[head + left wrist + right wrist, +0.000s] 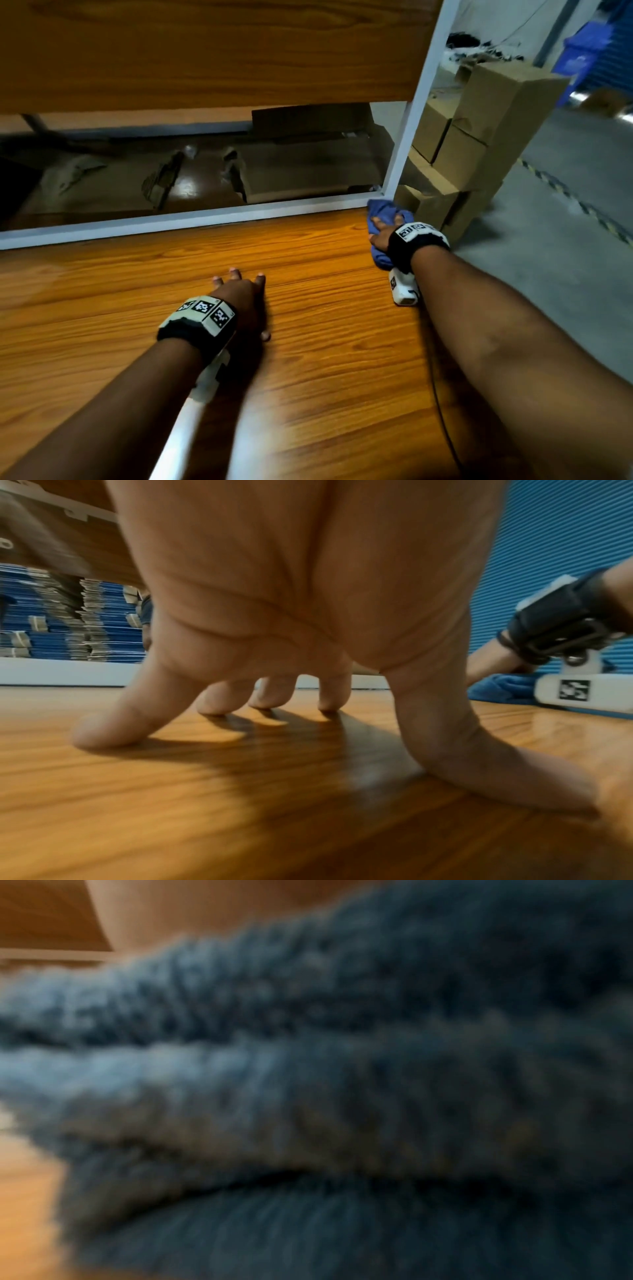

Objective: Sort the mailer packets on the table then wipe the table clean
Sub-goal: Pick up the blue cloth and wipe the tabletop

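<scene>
My right hand [382, 234] lies on a crumpled blue cloth [378, 210] at the far right corner of the wooden table [325, 359], its fingers spread over the fabric. The cloth [342, 1069] fills the blurred right wrist view. In the left wrist view, that hand [489, 660] lies on the cloth [496, 689]. My left hand [239, 291] stands mid-table on spread fingertips [103, 731] and holds nothing, palm raised off the wood [205, 804]. No mailer packets show on the tabletop.
A white rail [205, 219] and slanted white post [418, 102] border the table's far edge, under a wooden shelf [205, 51]. Stacked cardboard boxes [479, 137] stand right of the table. A thin cable [442, 411] runs along my right forearm. Blue flat stacks [68, 620] stand beyond the table.
</scene>
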`<state>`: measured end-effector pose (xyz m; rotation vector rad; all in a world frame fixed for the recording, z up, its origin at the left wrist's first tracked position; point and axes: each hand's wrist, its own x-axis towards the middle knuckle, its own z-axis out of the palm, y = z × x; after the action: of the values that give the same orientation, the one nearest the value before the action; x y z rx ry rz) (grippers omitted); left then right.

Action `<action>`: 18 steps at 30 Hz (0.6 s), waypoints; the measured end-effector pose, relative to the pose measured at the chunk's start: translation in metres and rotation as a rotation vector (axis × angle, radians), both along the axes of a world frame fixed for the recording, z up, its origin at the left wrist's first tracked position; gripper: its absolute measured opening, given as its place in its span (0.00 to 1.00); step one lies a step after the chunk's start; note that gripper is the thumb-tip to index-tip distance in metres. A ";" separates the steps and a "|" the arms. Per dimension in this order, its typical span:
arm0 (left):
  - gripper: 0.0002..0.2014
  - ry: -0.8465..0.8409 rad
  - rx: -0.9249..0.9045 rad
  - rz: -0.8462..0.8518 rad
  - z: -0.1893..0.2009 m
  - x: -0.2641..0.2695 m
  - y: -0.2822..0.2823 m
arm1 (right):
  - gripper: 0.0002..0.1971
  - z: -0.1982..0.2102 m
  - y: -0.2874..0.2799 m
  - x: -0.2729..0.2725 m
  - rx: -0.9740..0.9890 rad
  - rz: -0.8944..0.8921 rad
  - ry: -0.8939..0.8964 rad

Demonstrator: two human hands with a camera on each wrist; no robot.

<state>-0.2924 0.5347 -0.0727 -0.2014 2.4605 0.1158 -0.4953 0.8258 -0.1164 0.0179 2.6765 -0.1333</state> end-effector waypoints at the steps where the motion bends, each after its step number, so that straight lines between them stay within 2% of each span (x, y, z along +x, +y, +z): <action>1: 0.60 0.007 -0.007 -0.004 0.000 -0.001 0.000 | 0.43 -0.004 -0.007 -0.006 -0.004 0.009 0.004; 3: 0.60 0.014 -0.015 -0.009 -0.001 -0.001 0.000 | 0.45 0.004 -0.036 0.008 0.021 0.066 0.013; 5: 0.60 0.012 -0.015 -0.009 -0.001 0.000 -0.001 | 0.36 0.010 -0.074 0.040 0.037 0.233 -0.019; 7: 0.60 0.023 -0.015 -0.011 -0.002 0.001 -0.002 | 0.31 0.016 -0.104 0.077 0.047 0.384 -0.051; 10: 0.59 0.040 0.001 -0.011 -0.003 0.002 -0.003 | 0.31 0.012 -0.104 0.113 0.079 0.470 -0.071; 12: 0.58 0.040 0.009 -0.013 -0.003 0.005 -0.004 | 0.31 0.015 -0.071 0.114 0.081 0.383 -0.089; 16: 0.58 0.042 0.020 -0.012 0.000 0.009 -0.005 | 0.35 0.010 0.021 0.093 0.164 0.045 -0.075; 18: 0.57 0.031 0.018 -0.017 0.002 0.010 -0.003 | 0.36 0.014 0.039 0.094 0.158 -0.048 -0.065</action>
<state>-0.2829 0.5314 -0.0703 -0.1724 2.4908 0.1341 -0.4009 0.8650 -0.1027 0.1336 2.6164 0.0630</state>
